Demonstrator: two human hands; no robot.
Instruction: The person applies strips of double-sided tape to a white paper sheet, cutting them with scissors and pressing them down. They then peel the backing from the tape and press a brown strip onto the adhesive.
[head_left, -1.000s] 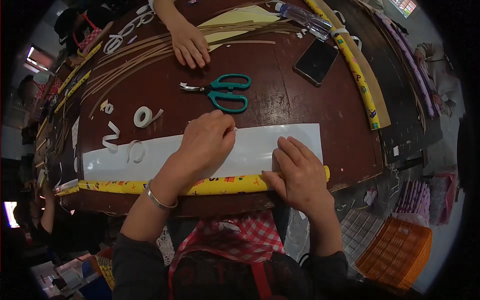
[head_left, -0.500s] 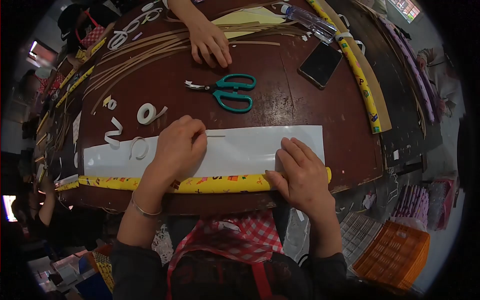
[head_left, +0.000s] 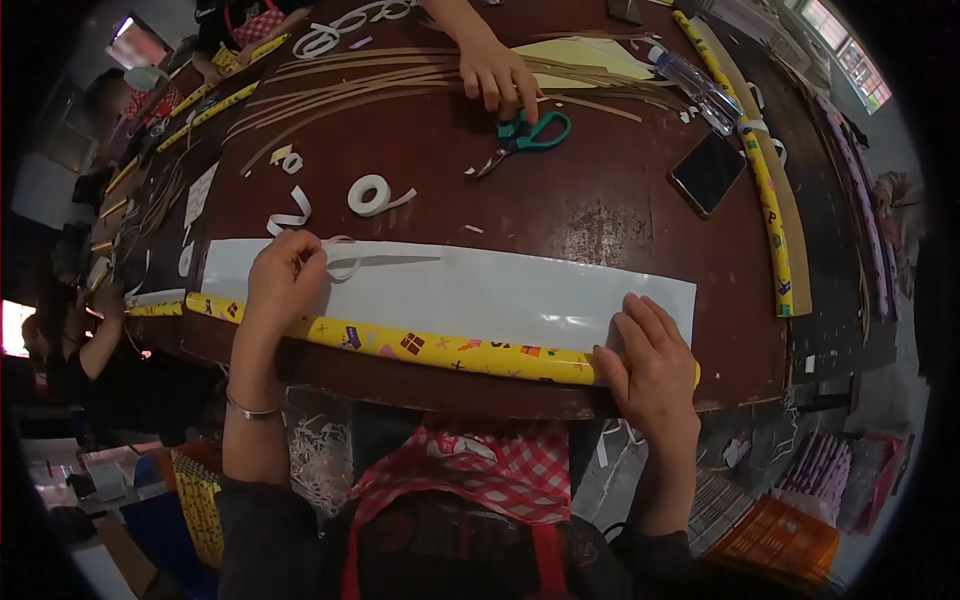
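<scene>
A sheet of yellow printed wrapping paper lies along the table's near edge, its near side a rolled tube and its white back spread flat beyond. My left hand is over the sheet's left part, thumb and fingers pinched together; what they hold is hidden. A thin grey strip or line runs rightward from those fingertips. Close beside them is a loop of white tape. My right hand rests open at the sheet's right end, fingers stretched over the white side, thumb against the tube.
Another person's hand touches the teal-handled scissors. A white tape roll and tape curl lie left of them. A phone, water bottle and finished yellow tube stand right. Brown strips cross the back.
My left hand has moved left along the sheet, past the tape loop. The other person's hand has reached the scissors and turned them. The camera view has shifted.
</scene>
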